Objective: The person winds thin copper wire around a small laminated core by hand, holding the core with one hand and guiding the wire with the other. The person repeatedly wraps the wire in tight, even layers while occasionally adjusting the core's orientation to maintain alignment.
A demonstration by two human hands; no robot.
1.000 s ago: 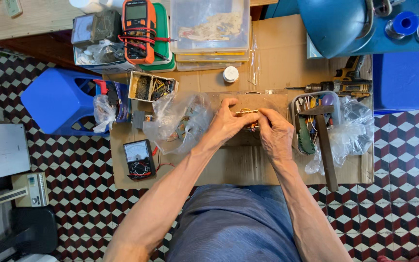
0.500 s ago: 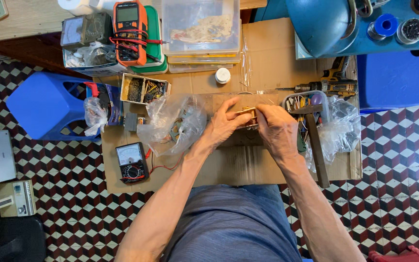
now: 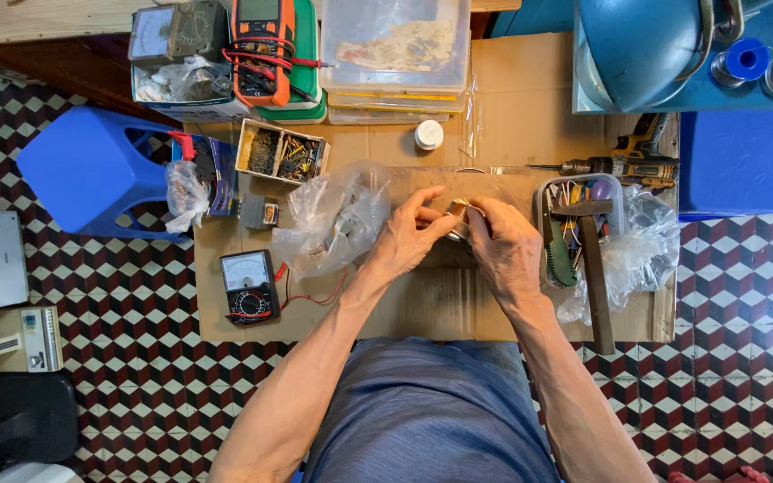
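Item one, nearest us: our own lap in blue-grey cloth [image 3: 431, 411], both forearms running up from it onto a sheet of brown cardboard [image 3: 422, 304] laid over the checked floor tiles [image 3: 118, 358].

Item two, at the centre of the cardboard: our left hand [image 3: 409, 237] and right hand [image 3: 507, 246], fingertips meeting, both pinched narrowly around one small brass-coloured metal part [image 3: 456, 215] held between them (too small for us to tell its exact kind).

Item three, at 9 o'clock of the hands: a crumpled clear plastic bag [image 3: 333, 219], just beside the left hand. Beyond it, toward 8 o'clock, a black analogue meter [image 3: 248, 286] with red leads.

Item four, at 3 o'clock: a clear tub of assorted tools [image 3: 570, 224] resting in more plastic wrap, a hammer [image 3: 594, 268] lying across it, handle pointing toward us.

Item five, at 11 o'clock: a small open box of mixed components [image 3: 281, 152], and a blue plastic stool [image 3: 91, 170] well apart at 10 o'clock.

Item six, at 12 o'clock: a white bottle cap [image 3: 428, 134]; behind it, stacked clear lidded boxes [image 3: 395, 54] and an orange multimeter [image 3: 263, 45].

Item seven, at 2 o'clock: a power drill [image 3: 624, 165] lying on its side, and farthest off, a large blue dome-shaped object [image 3: 646, 45].
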